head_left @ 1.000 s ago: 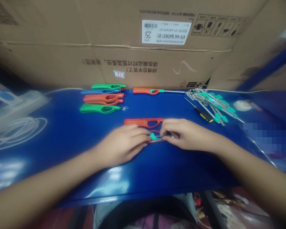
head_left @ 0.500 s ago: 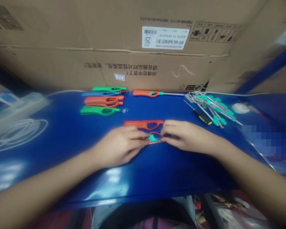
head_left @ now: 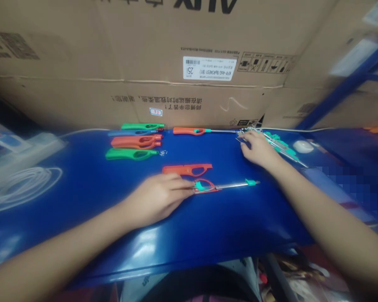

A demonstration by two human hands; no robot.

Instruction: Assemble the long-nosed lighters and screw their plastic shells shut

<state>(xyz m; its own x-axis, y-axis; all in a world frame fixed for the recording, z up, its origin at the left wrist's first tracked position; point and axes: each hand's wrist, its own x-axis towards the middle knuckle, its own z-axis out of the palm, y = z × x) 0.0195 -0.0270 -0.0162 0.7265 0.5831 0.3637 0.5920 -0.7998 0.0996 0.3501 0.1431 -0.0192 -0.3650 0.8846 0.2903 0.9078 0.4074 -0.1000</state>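
Note:
My left hand (head_left: pixel 165 195) is closed on the handle end of a red lighter shell half (head_left: pixel 209 191). In the shell sit a green trigger (head_left: pixel 199 186), wires and a long metal tube (head_left: pixel 231 184) with a green piece near its tip. The matching red shell half (head_left: pixel 187 169) lies just beyond. My right hand (head_left: pixel 258 147) reaches over the near side of a pile of metal tubes with green parts (head_left: pixel 280 144), thumb and fingers apart. A thin dark tip shows between them; the screwdriver's handle is hidden.
Green lighter handles (head_left: pixel 130 154), orange ones (head_left: pixel 135 141) and a blue one (head_left: pixel 135 132) lie at the left. An orange lighter (head_left: pixel 189 131) with its tube lies along the cardboard box (head_left: pixel 145 50). Tiny metal bits (head_left: pixel 164 153), a coiled white cable (head_left: pixel 34 188) and a white mouse-like object (head_left: pixel 303 146) are around.
My right hand has left the red shell and moved right and away to the tube pile, covering the screwdriver handle. The left hand stays on the shell. The camera has tilted up.

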